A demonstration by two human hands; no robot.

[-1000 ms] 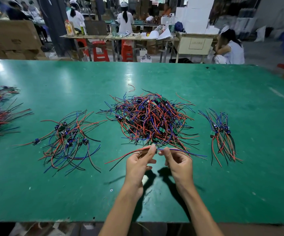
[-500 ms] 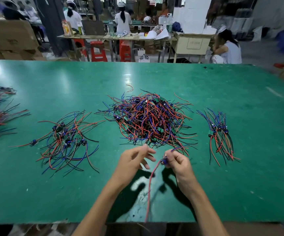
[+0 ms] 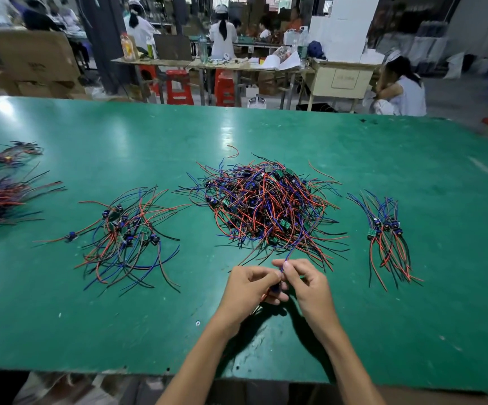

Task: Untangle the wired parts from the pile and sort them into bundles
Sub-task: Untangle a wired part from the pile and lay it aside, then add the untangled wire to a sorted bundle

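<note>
Both hands [image 3: 280, 283] now meet — seemingly pinching one wired part [image 3: 291, 252].

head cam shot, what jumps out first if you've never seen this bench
The big tangled pile of red, blue and black wired parts at the middle of the green table draws the eye first. Just in front of it, the left hand and right hand pinch one wired part between them. A looser spread lies to the left, a neat bundle to the right.

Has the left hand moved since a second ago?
Barely. The left hand stays just near of the pile, now closed against the right hand on one wired part.
</note>
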